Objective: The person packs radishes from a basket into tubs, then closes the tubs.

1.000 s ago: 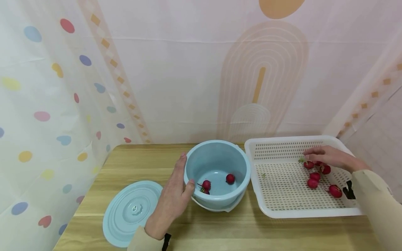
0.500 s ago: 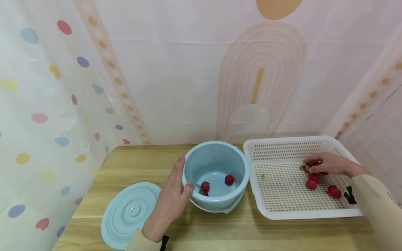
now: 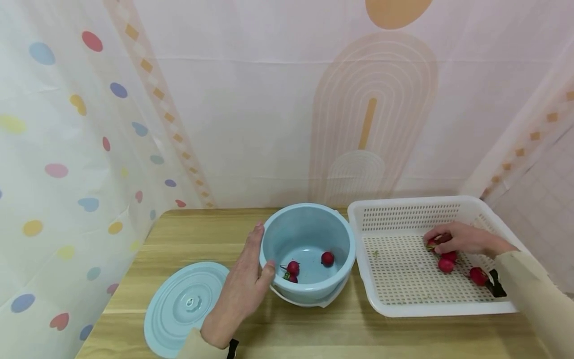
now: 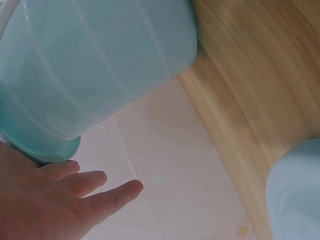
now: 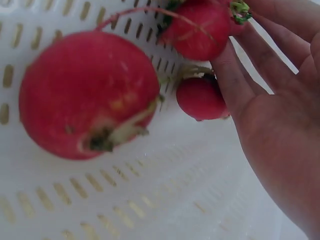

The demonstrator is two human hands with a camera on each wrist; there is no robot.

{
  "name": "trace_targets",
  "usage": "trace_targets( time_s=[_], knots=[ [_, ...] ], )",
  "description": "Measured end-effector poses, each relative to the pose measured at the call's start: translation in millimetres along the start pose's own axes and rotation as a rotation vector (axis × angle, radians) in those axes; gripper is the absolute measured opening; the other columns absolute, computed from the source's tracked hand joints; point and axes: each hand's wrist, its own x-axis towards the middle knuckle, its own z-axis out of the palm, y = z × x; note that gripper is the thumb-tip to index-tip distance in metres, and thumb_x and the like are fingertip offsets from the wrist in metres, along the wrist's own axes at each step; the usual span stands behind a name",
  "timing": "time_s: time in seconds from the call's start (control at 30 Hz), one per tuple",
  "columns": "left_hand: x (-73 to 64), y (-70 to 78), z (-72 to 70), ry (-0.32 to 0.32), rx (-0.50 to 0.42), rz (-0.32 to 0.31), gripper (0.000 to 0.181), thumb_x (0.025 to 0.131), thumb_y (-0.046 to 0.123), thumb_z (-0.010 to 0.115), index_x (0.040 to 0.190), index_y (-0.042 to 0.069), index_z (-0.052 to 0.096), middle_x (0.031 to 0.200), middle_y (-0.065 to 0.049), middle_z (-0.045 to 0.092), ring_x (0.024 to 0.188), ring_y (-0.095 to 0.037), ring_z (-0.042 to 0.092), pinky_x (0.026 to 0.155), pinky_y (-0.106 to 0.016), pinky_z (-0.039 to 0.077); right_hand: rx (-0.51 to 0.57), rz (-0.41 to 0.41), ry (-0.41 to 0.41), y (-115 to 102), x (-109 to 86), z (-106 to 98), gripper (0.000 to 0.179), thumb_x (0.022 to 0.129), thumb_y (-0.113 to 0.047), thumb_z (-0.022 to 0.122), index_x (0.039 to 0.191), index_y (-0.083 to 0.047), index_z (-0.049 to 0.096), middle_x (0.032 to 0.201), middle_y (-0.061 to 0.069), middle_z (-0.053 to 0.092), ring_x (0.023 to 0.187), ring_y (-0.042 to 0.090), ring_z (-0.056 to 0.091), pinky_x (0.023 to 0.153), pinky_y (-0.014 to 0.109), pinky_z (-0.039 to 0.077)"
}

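A light blue bucket [image 3: 309,227] with a few red radishes [image 3: 328,259] at its bottom stands on the table. My left hand [image 3: 242,286] rests on its left side, fingers straight along the wall and thumb at the rim; in the left wrist view the fingers extend past the rim. To the right is a white perforated basket [image 3: 394,274] holding several radishes [image 3: 446,265]. Inside it, my right hand [image 3: 464,238] pinches a radish [image 3: 431,244] between thumb and fingers. In the right wrist view, a large radish [image 5: 90,95] lies close to the camera, apart from the fingers.
A round light blue lid [image 3: 186,304] lies flat on the wooden table [image 3: 323,334], left of the bucket and partly behind the left forearm. Behind the table hangs a patterned cloth [image 3: 269,124]. The basket stands right beside the bucket.
My right hand has lowered onto the radishes in the basket, closed on one and shifted it slightly left. My left hand stays at the bucket.
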Motion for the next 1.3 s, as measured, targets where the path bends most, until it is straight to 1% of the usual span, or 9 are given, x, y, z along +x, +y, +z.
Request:
trace_targets(
  time_s=[0.13, 0.2, 0.33, 0.5, 0.63, 0.8, 0.93, 1.1, 1.3],
  knots=[
    [-1.1, 1.1, -1.2, -0.005, -0.001, -0.004, 0.077, 0.099, 0.027, 0.053, 0.167, 0.011, 0.019, 0.172, -0.001, 0.022, 0.154, -0.030, 0.029, 0.114, -0.058, 0.038, -0.005, 0.013, -0.008, -2.0, 0.8, 4.8, 0.030, 0.093, -0.011, 0.073, 0.119, 0.002, 0.073, 0.119, 0.017, 0.071, 0.109, 0.022, 0.063, 0.085, 0.026, 0.053],
    [-1.5, 1.2, -1.4, -0.002, -0.002, 0.000, 0.077, 0.099, 0.027, 0.053, 0.166, 0.011, 0.020, 0.171, -0.002, 0.022, 0.154, -0.030, 0.029, 0.115, -0.058, 0.038, -0.007, 0.021, -0.012, -1.7, 1.4, 5.9, 0.028, 0.093, -0.011, 0.073, 0.118, 0.001, 0.073, 0.118, 0.015, 0.072, 0.108, 0.023, 0.064, 0.084, 0.026, 0.053],
    [-1.9, 1.4, -1.8, 0.003, -0.004, 0.007, 0.077, 0.099, 0.027, 0.052, 0.166, 0.010, 0.020, 0.171, -0.003, 0.023, 0.154, -0.030, 0.029, 0.115, -0.057, 0.037, -0.004, 0.038, 0.000, -5.6, 0.6, 4.2, 0.026, 0.093, -0.011, 0.073, 0.117, 0.001, 0.074, 0.117, 0.015, 0.072, 0.104, 0.018, 0.063, 0.082, 0.025, 0.052],
    [-0.1, 0.6, -2.4, 0.014, -0.012, 0.021, 0.076, 0.099, 0.026, 0.051, 0.166, 0.010, 0.020, 0.171, -0.005, 0.024, 0.154, -0.030, 0.030, 0.115, -0.057, 0.038, 0.001, 0.051, 0.051, -15.1, -2.2, -2.0, 0.029, 0.096, -0.013, 0.070, 0.121, 0.002, 0.072, 0.117, 0.014, 0.072, 0.099, 0.016, 0.064, 0.079, 0.028, 0.053],
    [1.7, -0.4, -2.4, 0.018, -0.012, 0.023, 0.076, 0.099, 0.027, 0.051, 0.166, 0.009, 0.020, 0.171, -0.006, 0.025, 0.153, -0.032, 0.032, 0.113, -0.059, 0.039, 0.010, 0.062, 0.091, -23.7, -5.3, -7.6, 0.031, 0.097, -0.013, 0.069, 0.124, 0.003, 0.071, 0.111, 0.008, 0.074, 0.094, 0.008, 0.063, 0.077, 0.026, 0.052],
    [2.7, -0.6, -1.1, 0.008, -0.010, 0.016, 0.077, 0.098, 0.026, 0.051, 0.166, 0.010, 0.019, 0.171, -0.007, 0.024, 0.153, -0.031, 0.032, 0.113, -0.058, 0.039, 0.038, 0.036, 0.134, -34.6, -12.6, -15.1, 0.030, 0.098, -0.011, 0.067, 0.125, 0.002, 0.070, 0.108, 0.005, 0.074, 0.086, 0.003, 0.060, 0.073, 0.023, 0.050],
    [1.9, 0.0, -0.9, 0.000, -0.007, 0.003, 0.076, 0.099, 0.027, 0.050, 0.166, 0.011, 0.019, 0.172, -0.004, 0.022, 0.154, -0.029, 0.029, 0.114, -0.057, 0.038, 0.027, 0.005, 0.192, -45.0, -16.7, -18.5, 0.028, 0.098, -0.011, 0.068, 0.124, -0.002, 0.072, 0.111, 0.006, 0.074, 0.089, 0.002, 0.065, 0.073, 0.023, 0.053],
    [-0.1, 0.7, -2.0, 0.014, -0.003, 0.004, 0.076, 0.099, 0.027, 0.050, 0.166, 0.010, 0.020, 0.171, -0.005, 0.023, 0.154, -0.030, 0.030, 0.114, -0.058, 0.039, 0.012, -0.030, 0.262, -58.5, -19.0, -18.3, 0.027, 0.097, -0.009, 0.069, 0.123, -0.004, 0.074, 0.113, 0.004, 0.075, 0.088, 0.004, 0.067, 0.072, 0.024, 0.054],
    [-0.1, 0.4, -1.6, 0.018, 0.004, 0.011, 0.075, 0.100, 0.027, 0.049, 0.166, 0.009, 0.020, 0.171, -0.006, 0.023, 0.153, -0.031, 0.031, 0.114, -0.058, 0.038, 0.001, -0.116, 0.326, -69.9, -21.7, -15.0, 0.026, 0.094, -0.004, 0.071, 0.120, -0.005, 0.075, 0.109, 0.000, 0.075, 0.086, 0.004, 0.068, 0.070, 0.022, 0.054]
  ],
)
